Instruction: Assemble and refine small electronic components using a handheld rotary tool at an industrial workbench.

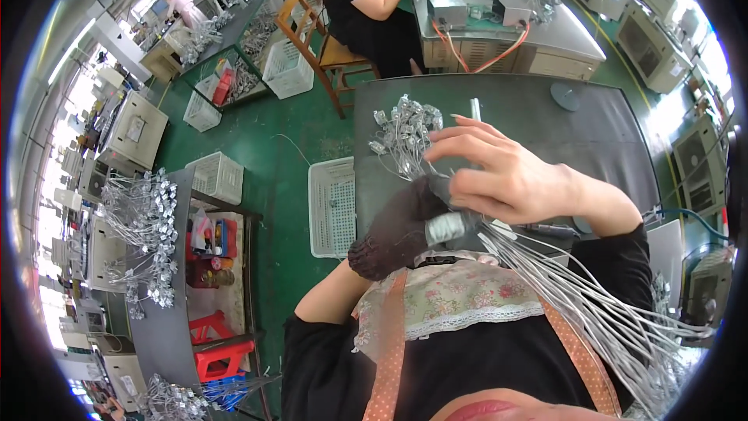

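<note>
My left hand (401, 226), in a dark knitted glove, grips a bundle of thin grey cables (576, 296) where a band of silver tape (446, 228) wraps it. The loose cable ends fan out down to the right. My bare right hand (506, 175) lies over the bundle just above the tape, fingers spread and curled on the cables. Beyond my hands, a pile of grey cables with small metal connectors (405, 134) lies on the dark table (545, 121).
A white perforated basket (333, 206) stands on the green floor left of the table. Another person (362, 4) sits on a wooden chair at a bench ahead. A side bench (152, 265) at left carries more cable bundles, with red stools beneath.
</note>
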The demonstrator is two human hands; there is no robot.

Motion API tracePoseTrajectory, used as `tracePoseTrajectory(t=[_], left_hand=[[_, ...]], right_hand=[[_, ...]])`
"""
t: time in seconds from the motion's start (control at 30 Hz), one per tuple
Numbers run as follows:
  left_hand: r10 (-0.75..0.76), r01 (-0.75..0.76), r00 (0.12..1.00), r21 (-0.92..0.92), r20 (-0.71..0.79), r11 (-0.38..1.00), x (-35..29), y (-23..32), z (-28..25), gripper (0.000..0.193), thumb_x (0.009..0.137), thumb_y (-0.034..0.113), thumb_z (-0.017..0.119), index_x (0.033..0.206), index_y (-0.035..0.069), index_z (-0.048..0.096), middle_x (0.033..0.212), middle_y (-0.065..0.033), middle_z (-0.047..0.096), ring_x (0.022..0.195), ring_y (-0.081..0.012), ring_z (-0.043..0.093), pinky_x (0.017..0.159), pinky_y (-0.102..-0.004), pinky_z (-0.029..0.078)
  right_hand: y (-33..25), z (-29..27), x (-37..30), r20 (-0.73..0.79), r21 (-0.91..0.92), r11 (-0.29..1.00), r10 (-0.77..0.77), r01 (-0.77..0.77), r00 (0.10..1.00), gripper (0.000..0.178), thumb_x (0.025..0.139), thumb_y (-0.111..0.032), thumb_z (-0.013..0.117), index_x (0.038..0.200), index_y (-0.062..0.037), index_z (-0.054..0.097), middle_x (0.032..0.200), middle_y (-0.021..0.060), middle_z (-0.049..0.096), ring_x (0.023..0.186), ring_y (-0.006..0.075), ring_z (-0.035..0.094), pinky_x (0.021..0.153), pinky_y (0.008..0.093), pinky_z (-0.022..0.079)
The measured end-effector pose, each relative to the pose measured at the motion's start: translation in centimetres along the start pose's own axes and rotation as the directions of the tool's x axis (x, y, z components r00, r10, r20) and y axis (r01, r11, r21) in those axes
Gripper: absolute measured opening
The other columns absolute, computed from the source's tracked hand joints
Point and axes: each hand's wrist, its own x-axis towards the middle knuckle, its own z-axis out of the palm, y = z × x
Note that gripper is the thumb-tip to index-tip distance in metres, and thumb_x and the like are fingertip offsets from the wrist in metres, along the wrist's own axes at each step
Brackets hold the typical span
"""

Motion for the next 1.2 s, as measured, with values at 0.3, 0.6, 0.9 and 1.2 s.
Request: tracePoseTrajectory(t=[0.3, 0.6, 0.9, 1.2], left_hand=[[0.035, -0.049, 0.995, -0.151, -0.093, 0.987, -0.7, -1.2, -0.3, 0.037, 0.086, 0.009, 0.069, 0.116, 0.002, 0.05, 0.107, -0.0036, 0.058, 0.101, -0.0112, 0.055, 0.088, -0.0301, 0.048], [0.279, -0.256, 0.96, 0.432, 0.011, 0.865, -1.6, -1.7, -0.7, 0.042, 0.095, 0.013, 0.059, 0.133, 0.001, 0.047, 0.113, -0.0086, 0.063, 0.104, -0.0136, 0.061, 0.093, -0.031, 0.048], [0.308, -0.185, 0.943, 0.574, -0.124, 0.798, -3.0, -0.9, -0.2, 0.029, 0.096, 0.022, 0.058, 0.114, -0.001, 0.056, 0.097, -0.0088, 0.063, 0.085, -0.0153, 0.061, 0.076, -0.0304, 0.05], [0.157, -0.12, 0.985, 0.36, -0.077, 0.925, -2.4, 0.0, -0.8, 0.033, 0.086, 0.02, 0.069, 0.109, 0.0, 0.057, 0.099, -0.011, 0.059, 0.096, -0.0209, 0.059, 0.083, -0.0322, 0.048]], right_hand=[[-0.3, 1.0, 0.9, -0.022, 0.071, 0.997, 0.011, -0.009, 1.0, 0.015, 0.078, -0.007, 0.067, 0.085, -0.0024, 0.054, 0.11, 0.0128, 0.054, 0.091, 0.0339, 0.056, 0.087, 0.0432, 0.045], [1.7, 0.4, 1.1, 0.441, 0.363, 0.669, 0.49, -0.648, 0.752, 0.029, 0.089, -0.018, 0.068, 0.109, -0.0011, 0.054, 0.09, 0.0099, 0.063, 0.076, 0.0156, 0.059, 0.066, 0.0307, 0.047], [-0.4, -0.8, 0.3, 0.621, 0.422, 0.418, 0.513, -0.805, 0.592, 0.014, 0.093, -0.011, 0.063, 0.094, 0.0024, 0.063, 0.074, 0.0027, 0.062, 0.062, 0.0062, 0.052, 0.054, 0.0253, 0.042], [-0.3, 1.0, -1.8, 0.37, 0.476, 0.766, 0.271, -0.432, 0.889, 0.009, 0.089, -0.01, 0.06, 0.089, -0.0012, 0.063, 0.099, 0.0073, 0.063, 0.077, 0.0228, 0.063, 0.067, 0.0328, 0.048]])
